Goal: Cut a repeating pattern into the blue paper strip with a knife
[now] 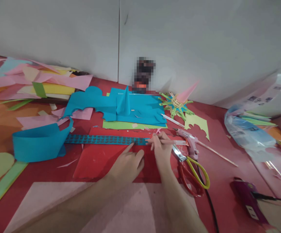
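A long blue paper strip with rows of small dark curved marks lies across a red sheet. The index finger of my left hand is stretched out onto the strip's lower edge; the thumb stands apart and the hand holds nothing. Further right, my right hand grips a brownish pen, its tip at the strip's right end. Beside that hand are scissors with one red and one yellow handle loop, and a pink glue gun.
Blue paper sheets and a blue cone lie behind the strip. A curved blue paper band stands left. Paper scraps pile up at back left. A purple power strip and a plastic bag are at right.
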`<move>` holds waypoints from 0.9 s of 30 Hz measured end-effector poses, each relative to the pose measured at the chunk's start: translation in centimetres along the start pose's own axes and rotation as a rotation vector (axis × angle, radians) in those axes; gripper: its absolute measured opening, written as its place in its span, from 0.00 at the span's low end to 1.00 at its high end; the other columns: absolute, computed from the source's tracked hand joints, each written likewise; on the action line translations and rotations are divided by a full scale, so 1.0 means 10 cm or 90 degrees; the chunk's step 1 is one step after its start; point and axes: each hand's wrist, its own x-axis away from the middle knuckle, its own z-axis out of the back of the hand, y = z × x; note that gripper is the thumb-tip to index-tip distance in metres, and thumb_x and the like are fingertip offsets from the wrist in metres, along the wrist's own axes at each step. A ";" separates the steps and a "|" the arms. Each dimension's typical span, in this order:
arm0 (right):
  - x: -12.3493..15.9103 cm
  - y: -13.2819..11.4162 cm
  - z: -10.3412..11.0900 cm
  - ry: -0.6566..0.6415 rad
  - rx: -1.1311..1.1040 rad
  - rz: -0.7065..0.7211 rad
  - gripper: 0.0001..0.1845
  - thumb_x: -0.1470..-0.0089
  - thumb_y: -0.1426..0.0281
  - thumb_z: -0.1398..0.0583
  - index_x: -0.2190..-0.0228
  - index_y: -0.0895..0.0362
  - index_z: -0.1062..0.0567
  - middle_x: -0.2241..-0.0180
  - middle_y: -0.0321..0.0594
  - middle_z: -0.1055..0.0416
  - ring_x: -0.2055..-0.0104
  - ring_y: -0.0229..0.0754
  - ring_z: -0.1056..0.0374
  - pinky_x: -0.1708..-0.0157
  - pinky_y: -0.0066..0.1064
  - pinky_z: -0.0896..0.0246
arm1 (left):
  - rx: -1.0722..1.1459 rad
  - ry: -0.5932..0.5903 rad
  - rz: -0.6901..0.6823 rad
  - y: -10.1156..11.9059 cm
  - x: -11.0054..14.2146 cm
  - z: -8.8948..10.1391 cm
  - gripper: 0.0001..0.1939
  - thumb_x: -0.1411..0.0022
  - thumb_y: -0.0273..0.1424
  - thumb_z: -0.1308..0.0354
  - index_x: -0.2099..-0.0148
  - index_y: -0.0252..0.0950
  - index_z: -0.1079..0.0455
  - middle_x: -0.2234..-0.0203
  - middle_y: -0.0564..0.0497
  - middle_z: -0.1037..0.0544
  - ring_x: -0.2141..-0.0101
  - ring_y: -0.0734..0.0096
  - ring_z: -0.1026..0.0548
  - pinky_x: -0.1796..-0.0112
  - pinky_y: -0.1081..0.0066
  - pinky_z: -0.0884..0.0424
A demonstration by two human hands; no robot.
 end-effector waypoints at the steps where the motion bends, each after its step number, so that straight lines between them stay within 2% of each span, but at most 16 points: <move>1: 0.00 -0.01 0.01 0.026 -0.005 0.004 0.16 0.49 0.69 0.43 0.84 0.53 0.43 0.93 0.24 0.43 0.84 0.39 0.32 0.83 0.26 0.38 | -0.005 0.003 0.000 0.00 0.00 0.00 0.09 0.41 0.22 0.55 0.72 0.39 0.40 0.86 0.58 0.32 0.83 0.72 0.31 0.46 0.60 0.40; 4: 0.00 -0.04 0.02 0.077 -0.023 0.018 0.16 0.49 0.69 0.43 0.84 0.53 0.42 0.93 0.24 0.44 0.83 0.40 0.31 0.84 0.25 0.39 | -0.020 0.014 -0.004 0.01 0.00 0.01 0.10 0.41 0.22 0.55 0.72 0.39 0.40 0.86 0.58 0.32 0.83 0.71 0.32 0.46 0.60 0.39; 8: 0.00 -0.04 0.04 0.093 -0.052 0.017 0.16 0.49 0.67 0.42 0.83 0.53 0.41 0.92 0.24 0.42 0.84 0.39 0.32 0.83 0.25 0.37 | -0.039 0.026 -0.029 0.01 0.00 0.01 0.10 0.41 0.22 0.55 0.72 0.39 0.39 0.85 0.57 0.32 0.82 0.72 0.32 0.46 0.61 0.40; 15: 0.02 -0.06 0.04 0.049 -0.037 0.015 0.17 0.47 0.63 0.42 0.82 0.54 0.40 0.92 0.26 0.38 0.87 0.37 0.34 0.84 0.25 0.39 | -0.036 0.025 -0.047 0.03 0.01 0.03 0.09 0.42 0.21 0.53 0.71 0.38 0.39 0.85 0.56 0.32 0.81 0.71 0.32 0.46 0.62 0.40; 19: 0.04 -0.06 0.02 0.016 -0.014 0.018 0.16 0.46 0.61 0.43 0.80 0.53 0.39 0.92 0.25 0.40 0.84 0.39 0.31 0.82 0.26 0.37 | -0.010 -0.005 -0.056 0.04 0.01 0.06 0.07 0.42 0.22 0.51 0.71 0.38 0.39 0.83 0.56 0.31 0.79 0.70 0.30 0.51 0.62 0.34; 21: 0.05 -0.06 0.02 0.031 0.011 0.035 0.16 0.46 0.60 0.43 0.80 0.53 0.39 0.92 0.26 0.40 0.81 0.40 0.30 0.80 0.26 0.36 | -0.006 0.004 -0.062 0.07 0.02 0.08 0.08 0.41 0.22 0.52 0.71 0.38 0.39 0.80 0.55 0.30 0.75 0.69 0.29 0.53 0.62 0.33; 24: 0.04 -0.05 0.04 0.076 0.049 0.074 0.17 0.45 0.61 0.44 0.81 0.53 0.38 0.90 0.28 0.37 0.79 0.39 0.30 0.73 0.27 0.35 | -0.044 0.038 -0.051 0.12 0.04 0.10 0.07 0.39 0.23 0.53 0.67 0.36 0.35 0.72 0.50 0.26 0.66 0.66 0.27 0.50 0.61 0.35; 26: 0.01 -0.02 0.05 0.088 0.045 0.081 0.17 0.45 0.61 0.44 0.81 0.54 0.38 0.89 0.28 0.37 0.80 0.38 0.31 0.72 0.28 0.36 | -0.091 0.053 -0.014 0.16 0.07 0.08 0.11 0.39 0.24 0.54 0.56 0.33 0.33 0.59 0.43 0.25 0.56 0.62 0.28 0.47 0.57 0.40; 27: 0.00 0.01 0.06 0.083 0.033 0.073 0.16 0.45 0.61 0.44 0.80 0.54 0.37 0.89 0.28 0.37 0.80 0.38 0.31 0.73 0.28 0.36 | -0.116 0.054 0.011 0.18 0.10 0.06 0.15 0.37 0.26 0.54 0.50 0.30 0.34 0.51 0.39 0.29 0.50 0.57 0.31 0.46 0.54 0.42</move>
